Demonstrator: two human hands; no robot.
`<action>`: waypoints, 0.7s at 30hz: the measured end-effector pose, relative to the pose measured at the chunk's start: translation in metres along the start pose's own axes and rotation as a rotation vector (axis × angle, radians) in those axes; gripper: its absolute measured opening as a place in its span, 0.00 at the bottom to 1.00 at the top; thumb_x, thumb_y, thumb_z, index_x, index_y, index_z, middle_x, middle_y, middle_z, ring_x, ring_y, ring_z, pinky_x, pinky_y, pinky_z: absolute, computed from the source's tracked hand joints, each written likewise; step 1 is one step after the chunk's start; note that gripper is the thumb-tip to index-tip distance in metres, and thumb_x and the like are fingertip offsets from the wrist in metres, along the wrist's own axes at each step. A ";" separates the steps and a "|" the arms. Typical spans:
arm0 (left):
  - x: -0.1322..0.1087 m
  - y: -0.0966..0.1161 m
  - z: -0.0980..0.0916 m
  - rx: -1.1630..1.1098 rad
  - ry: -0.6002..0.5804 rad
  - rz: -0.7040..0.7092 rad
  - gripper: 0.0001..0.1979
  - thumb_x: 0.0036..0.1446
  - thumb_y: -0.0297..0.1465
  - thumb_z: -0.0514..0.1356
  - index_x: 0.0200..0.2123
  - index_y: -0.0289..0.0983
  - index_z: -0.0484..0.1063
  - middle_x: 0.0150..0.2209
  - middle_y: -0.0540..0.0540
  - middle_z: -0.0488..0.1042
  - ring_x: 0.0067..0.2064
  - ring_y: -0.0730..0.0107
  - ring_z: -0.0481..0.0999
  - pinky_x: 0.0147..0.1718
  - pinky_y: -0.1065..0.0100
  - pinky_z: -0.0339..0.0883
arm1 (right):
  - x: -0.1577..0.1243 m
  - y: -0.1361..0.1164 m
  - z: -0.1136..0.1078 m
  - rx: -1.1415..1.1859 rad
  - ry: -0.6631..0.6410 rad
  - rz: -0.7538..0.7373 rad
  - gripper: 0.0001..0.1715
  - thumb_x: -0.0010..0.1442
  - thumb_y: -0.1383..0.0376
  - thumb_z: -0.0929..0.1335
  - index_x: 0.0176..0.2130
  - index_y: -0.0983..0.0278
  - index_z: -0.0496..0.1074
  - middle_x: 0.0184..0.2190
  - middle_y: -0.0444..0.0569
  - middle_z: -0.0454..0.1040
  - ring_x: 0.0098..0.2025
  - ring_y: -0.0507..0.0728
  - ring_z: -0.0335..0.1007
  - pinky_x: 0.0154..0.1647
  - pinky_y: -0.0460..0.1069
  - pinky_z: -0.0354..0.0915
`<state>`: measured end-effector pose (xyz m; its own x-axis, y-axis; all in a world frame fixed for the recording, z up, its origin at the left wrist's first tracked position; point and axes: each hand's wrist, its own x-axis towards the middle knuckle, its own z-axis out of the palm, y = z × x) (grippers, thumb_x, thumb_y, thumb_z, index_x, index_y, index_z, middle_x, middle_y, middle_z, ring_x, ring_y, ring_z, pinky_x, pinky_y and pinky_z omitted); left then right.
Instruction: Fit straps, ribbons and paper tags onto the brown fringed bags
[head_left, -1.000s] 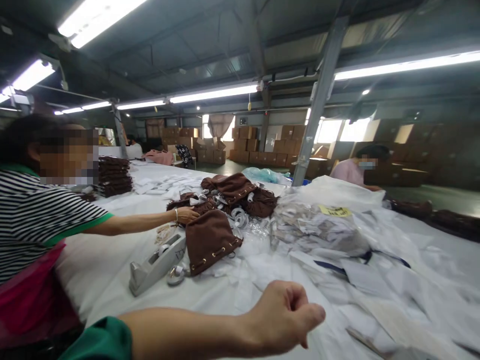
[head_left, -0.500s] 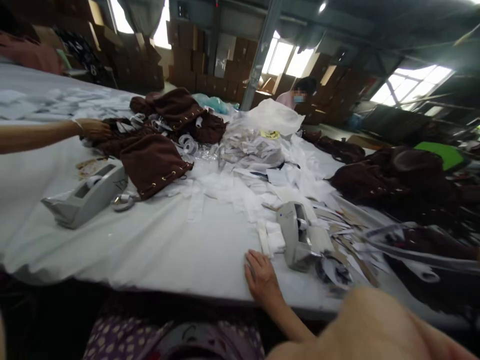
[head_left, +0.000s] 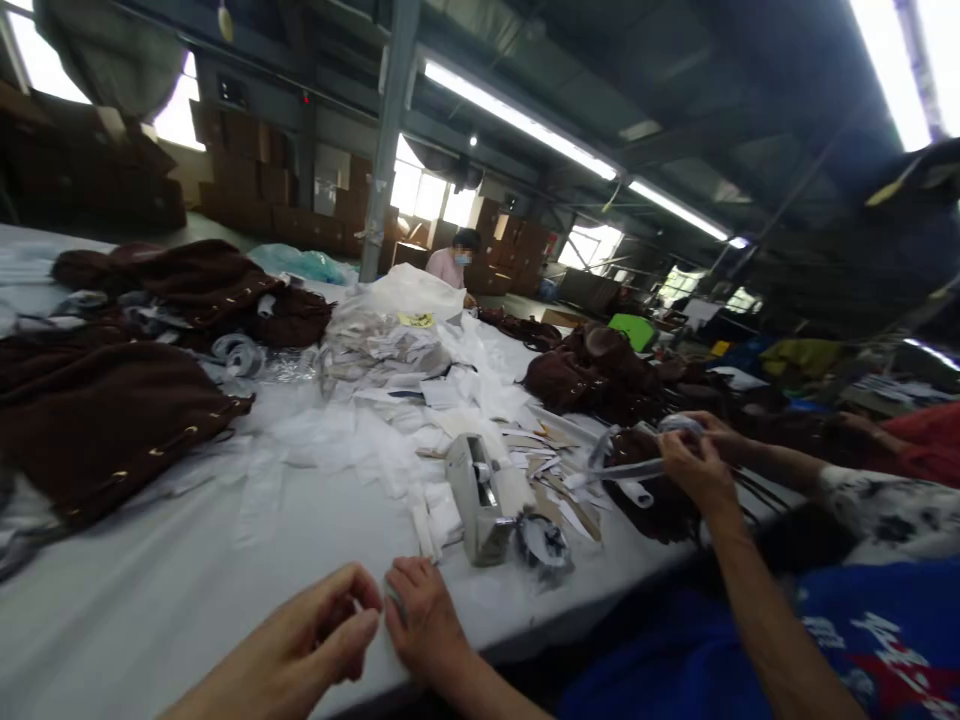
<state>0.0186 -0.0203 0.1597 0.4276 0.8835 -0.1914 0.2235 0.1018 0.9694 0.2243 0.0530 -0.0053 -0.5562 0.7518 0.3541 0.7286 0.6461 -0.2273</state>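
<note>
My left hand (head_left: 311,640) is raised at the lower left, its fingers curled and the thumb apart from them, with nothing visible in between. Beside it, my right hand (head_left: 429,618) rests palm down near the front edge of the white-covered table (head_left: 330,520). A small grey thing (head_left: 395,600) shows between its thumb and bent fingers; I cannot tell what it is. Just beyond that hand lie folded white pieces (head_left: 435,515). A grey tape dispenser (head_left: 480,500) stands to their right, and a roll of clear tape (head_left: 544,545) lies beside it.
Brown drawstring bags (head_left: 127,410) with metal eyelets lie at left; more brown bags (head_left: 592,370) are at right. Paper scraps (head_left: 390,350) fill the middle. At right, a co-worker's hands (head_left: 697,465) hold a grey strip. Another person (head_left: 448,265) is at the far side.
The view has swung right. A large blurred hand close to the camera at lower right is gone, and my left hand now shows at lower left. My right hand stays beside the white pieces.
</note>
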 end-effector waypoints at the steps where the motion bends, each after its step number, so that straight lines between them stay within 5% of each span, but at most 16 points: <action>1: 0.004 -0.022 -0.003 0.057 0.061 0.013 0.21 0.55 0.51 0.52 0.37 0.39 0.67 0.28 0.50 0.70 0.31 0.68 0.67 0.30 0.71 0.63 | -0.001 0.001 0.002 0.014 -0.004 0.011 0.12 0.58 0.67 0.66 0.44 0.63 0.68 0.46 0.48 0.70 0.48 0.56 0.64 0.52 0.54 0.62; 5: 0.011 -0.080 -0.012 0.113 0.193 -0.018 0.20 0.56 0.49 0.52 0.36 0.38 0.69 0.29 0.49 0.72 0.33 0.66 0.69 0.30 0.70 0.63 | -0.003 -0.002 0.005 0.095 -0.020 0.026 0.12 0.57 0.68 0.66 0.44 0.63 0.68 0.46 0.49 0.70 0.48 0.57 0.63 0.54 0.54 0.60; 11: 0.028 -0.100 -0.038 0.278 0.382 0.015 0.13 0.57 0.41 0.51 0.34 0.38 0.69 0.32 0.48 0.73 0.37 0.64 0.71 0.35 0.66 0.64 | 0.005 -0.004 0.001 0.142 0.019 0.029 0.15 0.59 0.70 0.63 0.46 0.63 0.69 0.47 0.53 0.71 0.49 0.60 0.65 0.54 0.58 0.61; 17: 0.095 -0.123 -0.083 0.433 0.554 0.051 0.17 0.61 0.38 0.48 0.48 0.35 0.65 0.47 0.39 0.71 0.47 0.60 0.72 0.47 0.59 0.66 | 0.000 0.011 0.005 0.101 0.064 -0.012 0.20 0.58 0.71 0.63 0.50 0.61 0.69 0.49 0.53 0.73 0.51 0.61 0.68 0.52 0.59 0.67; 21: 0.155 -0.149 -0.099 0.699 0.722 0.118 0.29 0.61 0.40 0.50 0.62 0.35 0.52 0.63 0.33 0.54 0.64 0.47 0.53 0.58 0.46 0.52 | 0.002 0.025 0.011 0.070 0.150 -0.065 0.27 0.53 0.71 0.65 0.51 0.51 0.70 0.46 0.46 0.76 0.45 0.60 0.74 0.41 0.55 0.75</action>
<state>-0.0350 0.1461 0.0006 -0.1002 0.9596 0.2631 0.7758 -0.0902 0.6245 0.2366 0.0725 -0.0202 -0.5316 0.6832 0.5007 0.6605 0.7044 -0.2599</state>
